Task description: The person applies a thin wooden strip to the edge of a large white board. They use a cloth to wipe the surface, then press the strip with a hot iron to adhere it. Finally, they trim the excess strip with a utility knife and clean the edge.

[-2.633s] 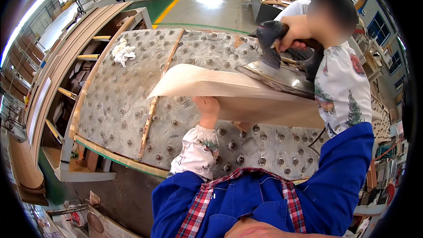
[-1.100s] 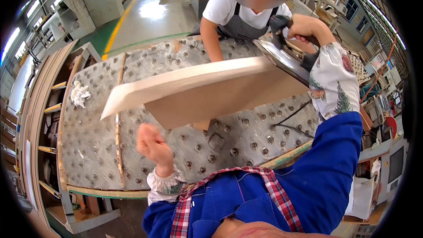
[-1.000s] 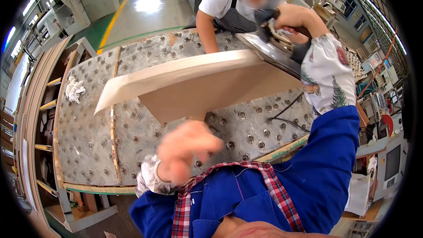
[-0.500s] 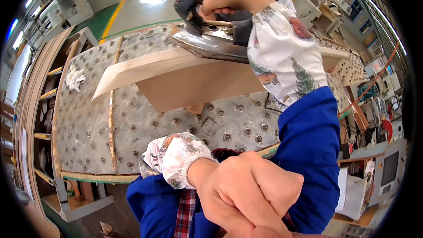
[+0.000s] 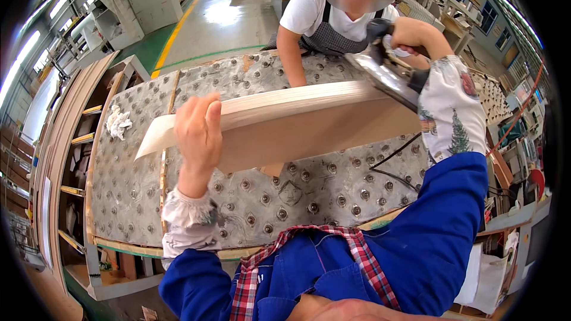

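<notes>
A wide brown board stands on its edge across the table, and a pale wood veneer strip runs along its top edge. The strip's free left end curls out past the board. My left hand is wrapped over the top edge near that end, fingers together on the strip and board. My right hand grips the dark handle of an electric iron. The iron's metal base is tilted, close to the strip's right end; whether it touches is hard to make out.
Rows of ball rollers cover the grey table. A black cord lies right of the board, and a crumpled white cloth at the far left. Across the table, a co-worker leans in with an arm behind the board.
My left hand has gone from close to my body up to the board's left end. The iron in my right hand has moved right along the strip. The co-worker is now more visible.
</notes>
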Demonstrator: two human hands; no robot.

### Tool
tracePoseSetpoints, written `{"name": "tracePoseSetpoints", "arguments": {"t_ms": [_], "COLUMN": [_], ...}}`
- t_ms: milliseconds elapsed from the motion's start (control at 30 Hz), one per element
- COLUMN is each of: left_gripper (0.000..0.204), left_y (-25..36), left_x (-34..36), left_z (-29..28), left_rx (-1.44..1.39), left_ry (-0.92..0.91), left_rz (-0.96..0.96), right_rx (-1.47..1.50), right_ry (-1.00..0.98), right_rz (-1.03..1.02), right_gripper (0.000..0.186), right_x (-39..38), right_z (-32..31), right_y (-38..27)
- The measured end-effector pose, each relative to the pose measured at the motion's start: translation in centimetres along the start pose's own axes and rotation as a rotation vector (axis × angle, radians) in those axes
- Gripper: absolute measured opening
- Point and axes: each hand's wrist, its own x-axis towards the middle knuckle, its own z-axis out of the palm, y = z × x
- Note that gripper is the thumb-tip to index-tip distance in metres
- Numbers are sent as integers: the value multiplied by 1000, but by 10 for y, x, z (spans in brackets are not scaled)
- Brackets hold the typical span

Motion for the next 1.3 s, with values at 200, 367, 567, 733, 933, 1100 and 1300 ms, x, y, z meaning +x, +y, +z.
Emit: {"name": "tracePoseSetpoints", "arguments": {"t_ms": [200, 367, 567, 733, 933, 1100, 1300], "left_gripper": [33, 32, 30, 30, 32, 33, 33], "left_y": [-14, -6, -3, 1, -5, -4, 17], "left_x": [11, 10, 6, 8, 4, 4, 7], "left_z": [35, 42, 36, 37, 40, 38, 37], "left_rx": [85, 138, 47, 81, 102, 136, 80], "left_ry": [-369, -356, -304, -351, -331, -380, -343], "left_rz": [136, 160, 148, 135, 173, 148, 139], "right_rx": [68, 71, -219, -267, -308, -429, -257], "right_ry": [43, 16, 21, 228, 383, 513, 342], "right_rz": [198, 94, -219, -453, -331, -336, -47], "right_gripper": [18, 20, 20, 17, 19, 23, 20], "right_x": [-3, -13, -26, -36, -36, -41, -36], "right_z": [-19, -12, 18, 44, 49, 27, -10], "right_y": [66, 45, -41, -96, -86, -23, 84]}}
